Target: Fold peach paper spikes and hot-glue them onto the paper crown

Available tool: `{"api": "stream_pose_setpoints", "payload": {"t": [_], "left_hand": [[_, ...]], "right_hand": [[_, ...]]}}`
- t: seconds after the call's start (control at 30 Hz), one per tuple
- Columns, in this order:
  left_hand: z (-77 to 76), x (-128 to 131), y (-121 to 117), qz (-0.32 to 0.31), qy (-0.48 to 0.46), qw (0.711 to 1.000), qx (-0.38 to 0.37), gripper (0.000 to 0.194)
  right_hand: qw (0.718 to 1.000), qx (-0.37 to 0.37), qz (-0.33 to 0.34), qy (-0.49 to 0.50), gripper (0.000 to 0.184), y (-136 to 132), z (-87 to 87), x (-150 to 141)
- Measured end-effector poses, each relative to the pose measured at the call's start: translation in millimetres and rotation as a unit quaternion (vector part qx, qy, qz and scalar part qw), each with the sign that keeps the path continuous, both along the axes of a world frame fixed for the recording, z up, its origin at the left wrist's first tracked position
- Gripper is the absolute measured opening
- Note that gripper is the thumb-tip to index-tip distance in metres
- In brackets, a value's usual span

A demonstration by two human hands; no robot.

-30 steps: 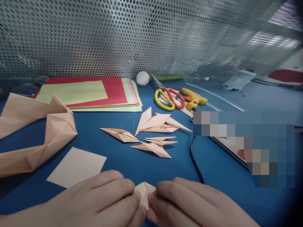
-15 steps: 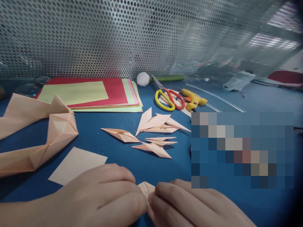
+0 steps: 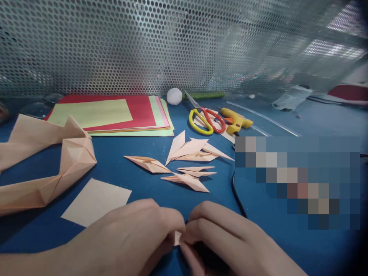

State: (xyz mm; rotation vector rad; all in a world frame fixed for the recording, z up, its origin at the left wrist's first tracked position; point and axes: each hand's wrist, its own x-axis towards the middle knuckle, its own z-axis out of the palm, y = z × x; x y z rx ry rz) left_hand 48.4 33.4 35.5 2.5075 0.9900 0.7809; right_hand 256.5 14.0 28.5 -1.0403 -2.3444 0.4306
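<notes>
Close to the front edge of the picture, my left hand [image 3: 138, 234] and my right hand [image 3: 227, 234] pinch a small piece of folded peach paper [image 3: 177, 238] between their fingertips. Most of that piece is hidden by the fingers. A flat peach paper square [image 3: 96, 201] lies just beyond my left hand. Several folded, pointed paper pieces [image 3: 191, 149] rest in a loose group beyond both hands, with another pointed piece [image 3: 147, 165] on their left. A larger folded paper form [image 3: 76, 153] lies at the left.
A stack of coloured paper [image 3: 143, 111] lies at the back left. Scissors [image 3: 201, 119], a white ball [image 3: 174, 96], a green stick [image 3: 204, 95] and a yellow glue gun [image 3: 236, 120] lie behind the folded pieces. Perforated metal [image 3: 129, 46] borders the blue table. A blurred patch hides the right side.
My hands have curled their fingers tighter and lifted at the knuckles around the peach paper, so less of it shows. The other things have stayed in place.
</notes>
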Motion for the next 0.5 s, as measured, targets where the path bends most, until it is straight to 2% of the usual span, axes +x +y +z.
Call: {"api": "stream_pose_setpoints", "payload": {"t": [0.17, 0.27, 0.5], "left_hand": [[-8.4, -4, 0, -0.009, 0.048, 0.998, 0.051, 0.023], [-8.8, -4, 2, -0.011, 0.067, 0.995, 0.066, 0.023], [-0.9, 1, 7, 0.004, 0.075, 0.997, 0.024, 0.022]], "right_hand": [[0.995, -0.088, -0.016, 0.033, 0.018, 4, 6.1, -5], [0.993, -0.105, -0.039, 0.035, 0.019, 6, 11.9, -8], [0.992, -0.12, -0.047, 0.017, 0.019, 3, 11.9, -5]]}}
